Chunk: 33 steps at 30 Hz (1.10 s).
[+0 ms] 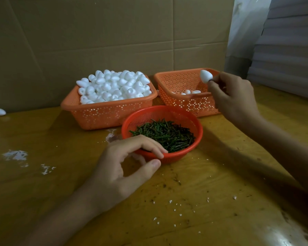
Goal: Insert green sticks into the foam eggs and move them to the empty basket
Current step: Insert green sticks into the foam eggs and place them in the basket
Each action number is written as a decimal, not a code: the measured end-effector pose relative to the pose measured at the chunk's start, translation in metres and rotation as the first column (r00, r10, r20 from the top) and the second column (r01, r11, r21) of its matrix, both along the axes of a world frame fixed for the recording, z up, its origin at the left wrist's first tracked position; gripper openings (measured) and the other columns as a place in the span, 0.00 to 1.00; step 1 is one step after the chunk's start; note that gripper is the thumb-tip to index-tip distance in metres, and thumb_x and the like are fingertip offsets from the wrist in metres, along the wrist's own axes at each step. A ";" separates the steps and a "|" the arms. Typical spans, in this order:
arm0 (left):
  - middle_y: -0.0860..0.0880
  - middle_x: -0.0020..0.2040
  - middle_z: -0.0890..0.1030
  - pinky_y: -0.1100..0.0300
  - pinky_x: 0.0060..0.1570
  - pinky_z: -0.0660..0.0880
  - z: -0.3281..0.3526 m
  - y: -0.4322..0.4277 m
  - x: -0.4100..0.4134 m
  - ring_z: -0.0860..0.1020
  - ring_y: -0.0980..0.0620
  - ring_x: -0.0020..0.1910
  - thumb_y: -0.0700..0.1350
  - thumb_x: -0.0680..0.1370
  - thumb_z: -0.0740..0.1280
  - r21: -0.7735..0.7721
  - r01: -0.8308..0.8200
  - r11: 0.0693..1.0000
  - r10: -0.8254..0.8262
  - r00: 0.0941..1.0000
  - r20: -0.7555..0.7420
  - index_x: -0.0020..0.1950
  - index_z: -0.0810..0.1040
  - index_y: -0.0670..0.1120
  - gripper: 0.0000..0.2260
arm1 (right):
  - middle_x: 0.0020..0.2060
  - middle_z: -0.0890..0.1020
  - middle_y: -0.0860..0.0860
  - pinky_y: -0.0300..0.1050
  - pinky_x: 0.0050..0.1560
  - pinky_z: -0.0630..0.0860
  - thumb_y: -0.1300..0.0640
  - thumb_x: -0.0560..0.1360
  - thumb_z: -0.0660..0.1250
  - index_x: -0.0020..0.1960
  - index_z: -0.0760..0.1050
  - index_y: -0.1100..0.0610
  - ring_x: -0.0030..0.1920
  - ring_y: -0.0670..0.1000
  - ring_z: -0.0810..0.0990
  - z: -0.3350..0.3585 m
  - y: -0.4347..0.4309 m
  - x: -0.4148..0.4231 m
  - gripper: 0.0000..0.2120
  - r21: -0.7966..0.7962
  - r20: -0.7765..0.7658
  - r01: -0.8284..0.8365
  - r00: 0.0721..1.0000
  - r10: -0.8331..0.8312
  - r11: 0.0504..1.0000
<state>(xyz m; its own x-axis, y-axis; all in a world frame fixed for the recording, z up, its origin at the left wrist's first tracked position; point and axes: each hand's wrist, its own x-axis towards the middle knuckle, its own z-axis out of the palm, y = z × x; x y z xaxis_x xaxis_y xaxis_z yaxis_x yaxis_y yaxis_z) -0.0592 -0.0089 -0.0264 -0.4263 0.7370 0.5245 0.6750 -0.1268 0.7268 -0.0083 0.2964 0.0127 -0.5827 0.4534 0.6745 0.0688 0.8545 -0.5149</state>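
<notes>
Across the back, cardboard (96, 32): brown sheets stand upright behind the worktop; a grey stack (288, 50) stands at far right.
Worktop (220, 192): yellow-brown wood, glossy, with white scuffs (16, 155) at left.
Full basket (114, 116): orange, rectangular, perforated, left of centre; foam eggs (114, 86) are heaped above its rim.
Receiving basket (185, 103): orange, rectangular, just right of the full basket; a few finished eggs (191, 91) lie on its floor.
Round basket (200, 128): red-orange mesh bowl, in front of and between the two rectangular baskets.
Green sticks (167, 135): a dark green pile inside the round basket.
Left hand (121, 173): loosely curved into a C, thumb and fingers apart, nothing visible between them. Fingertips reach over the near rim of the round basket, at the edge of the sticks.
Right hand (233, 96): raised over the right side of the receiving basket, fingertips pinched together at the base of the held egg.
Held egg (206, 76): white, clear of the basket, above its far right corner. A dark stub shows where it meets the fingertips; most of that stub is hidden.
Stray egg (0, 112): alone at the far left worktop edge, against the cardboard.
Foam crumbs (171, 201): white specks scattered on the near worktop.
</notes>
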 end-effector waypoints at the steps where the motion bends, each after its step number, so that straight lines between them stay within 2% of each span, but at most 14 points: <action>1: 0.52 0.55 0.87 0.54 0.49 0.81 0.000 0.000 0.000 0.84 0.46 0.60 0.47 0.79 0.68 -0.005 0.012 1.000 -0.012 1.000 -0.001 0.52 0.84 0.47 0.08 | 0.35 0.80 0.53 0.50 0.34 0.76 0.52 0.84 0.62 0.46 0.77 0.58 0.36 0.55 0.81 -0.002 0.006 -0.001 0.13 0.016 0.015 0.034 0.999 -0.035 0.999; 4: 0.51 0.58 0.86 0.55 0.49 0.81 -0.001 0.000 0.001 0.83 0.44 0.61 0.48 0.79 0.68 -0.016 0.040 0.999 -0.040 0.999 0.000 0.53 0.85 0.46 0.08 | 0.35 0.79 0.52 0.44 0.34 0.70 0.49 0.84 0.61 0.44 0.76 0.57 0.34 0.51 0.78 -0.006 0.024 -0.002 0.15 0.053 0.060 0.105 0.992 -0.109 0.993; 10: 0.52 0.60 0.85 0.58 0.49 0.80 -0.001 0.000 0.000 0.82 0.46 0.62 0.48 0.79 0.67 -0.032 0.053 0.998 -0.054 0.998 -0.035 0.53 0.85 0.47 0.08 | 0.40 0.82 0.54 0.58 0.44 0.81 0.47 0.84 0.63 0.48 0.77 0.59 0.40 0.56 0.82 -0.006 0.038 -0.005 0.15 0.121 0.096 0.150 0.982 -0.162 0.981; 13: 0.52 0.60 0.85 0.56 0.49 0.80 -0.003 0.000 0.000 0.82 0.45 0.62 0.48 0.79 0.67 -0.040 0.057 0.998 -0.059 0.997 -0.051 0.53 0.85 0.46 0.09 | 0.38 0.80 0.52 0.58 0.42 0.80 0.46 0.84 0.64 0.47 0.75 0.57 0.39 0.55 0.81 -0.003 0.031 -0.001 0.15 0.132 0.053 0.157 0.985 -0.165 0.979; 14: 0.52 0.60 0.85 0.56 0.49 0.80 -0.003 0.000 0.000 0.82 0.46 0.62 0.48 0.79 0.67 -0.038 0.058 0.998 -0.060 0.997 -0.053 0.53 0.85 0.46 0.09 | 0.37 0.79 0.50 0.55 0.39 0.78 0.45 0.83 0.64 0.47 0.74 0.56 0.38 0.54 0.80 -0.001 0.023 0.001 0.14 0.153 0.026 0.133 0.990 -0.138 0.979; 16: 0.53 0.60 0.85 0.57 0.48 0.80 -0.004 0.000 -0.001 0.82 0.46 0.62 0.48 0.79 0.67 -0.025 0.061 0.998 -0.062 0.996 -0.057 0.53 0.85 0.47 0.09 | 0.37 0.78 0.48 0.53 0.37 0.77 0.42 0.82 0.63 0.46 0.75 0.53 0.37 0.51 0.79 0.005 0.000 0.004 0.15 0.129 0.047 -0.078 0.996 0.073 0.989; 18: 0.53 0.60 0.85 0.59 0.48 0.80 -0.006 0.001 -0.002 0.82 0.47 0.61 0.47 0.79 0.68 -0.014 0.062 0.998 -0.063 0.995 -0.074 0.53 0.85 0.47 0.08 | 0.41 0.81 0.46 0.54 0.43 0.79 0.37 0.82 0.60 0.50 0.78 0.49 0.41 0.48 0.81 0.008 -0.030 0.005 0.17 0.049 0.269 -0.374 0.898 0.349 0.926; 19: 0.53 0.60 0.85 0.59 0.47 0.80 -0.007 0.001 -0.002 0.83 0.47 0.61 0.47 0.80 0.68 -0.014 0.060 0.998 -0.061 0.995 -0.085 0.54 0.85 0.48 0.08 | 0.44 0.83 0.44 0.52 0.48 0.78 0.35 0.82 0.58 0.52 0.80 0.46 0.45 0.45 0.81 0.005 -0.043 0.006 0.19 0.074 0.420 -0.469 0.815 0.399 0.880; 20: 0.54 0.60 0.85 0.59 0.47 0.80 -0.007 0.001 -0.003 0.83 0.47 0.60 0.47 0.80 0.68 -0.018 0.058 0.998 -0.060 0.994 -0.096 0.54 0.85 0.48 0.08 | 0.48 0.83 0.41 0.49 0.53 0.75 0.33 0.82 0.55 0.55 0.81 0.44 0.49 0.43 0.81 0.002 -0.053 0.006 0.21 0.146 0.552 -0.528 0.745 0.374 0.836; 22: 0.54 0.60 0.85 0.60 0.47 0.79 -0.007 0.001 -0.002 0.83 0.48 0.60 0.47 0.80 0.68 -0.029 0.059 0.998 -0.062 0.991 -0.115 0.54 0.85 0.48 0.08 | 0.54 0.83 0.37 0.51 0.63 0.65 0.31 0.82 0.47 0.59 0.81 0.42 0.58 0.41 0.78 0.000 -0.062 0.008 0.27 0.252 0.682 -0.576 0.676 0.279 0.778; 24: 0.55 0.60 0.85 0.60 0.46 0.79 -0.007 0.001 -0.002 0.83 0.48 0.60 0.47 0.80 0.68 -0.027 0.053 0.998 -0.056 0.991 -0.125 0.54 0.85 0.48 0.07 | 0.57 0.83 0.38 0.52 0.69 0.59 0.32 0.80 0.46 0.62 0.81 0.43 0.62 0.41 0.76 0.002 -0.064 0.009 0.30 0.217 0.712 -0.588 0.641 0.286 0.779; 26: 0.54 0.59 0.85 0.58 0.46 0.80 -0.008 0.001 -0.002 0.83 0.48 0.60 0.47 0.80 0.68 -0.013 0.041 0.999 -0.042 0.991 -0.126 0.54 0.85 0.48 0.08 | 0.58 0.83 0.40 0.52 0.71 0.57 0.34 0.79 0.45 0.62 0.82 0.44 0.63 0.44 0.76 0.003 -0.064 0.009 0.31 0.207 0.728 -0.602 0.622 0.290 0.771; 29: 0.55 0.57 0.86 0.54 0.42 0.81 -0.006 0.003 0.001 0.84 0.48 0.58 0.48 0.80 0.68 0.043 -0.028 0.999 0.035 0.984 -0.176 0.55 0.85 0.48 0.08 | 0.59 0.83 0.40 0.51 0.70 0.60 0.35 0.80 0.47 0.63 0.82 0.46 0.63 0.44 0.76 0.004 -0.063 0.008 0.30 0.182 0.739 -0.624 0.597 0.313 0.760; 33: 0.55 0.46 0.86 0.51 0.29 0.79 0.017 0.004 -0.011 0.85 0.53 0.42 0.47 0.82 0.67 0.225 -0.200 0.954 0.264 0.916 -0.302 0.53 0.85 0.49 0.07 | 0.58 0.85 0.47 0.52 0.65 0.71 0.38 0.82 0.53 0.62 0.84 0.53 0.59 0.48 0.80 0.004 -0.063 0.005 0.28 0.091 0.709 -0.634 0.582 0.397 0.768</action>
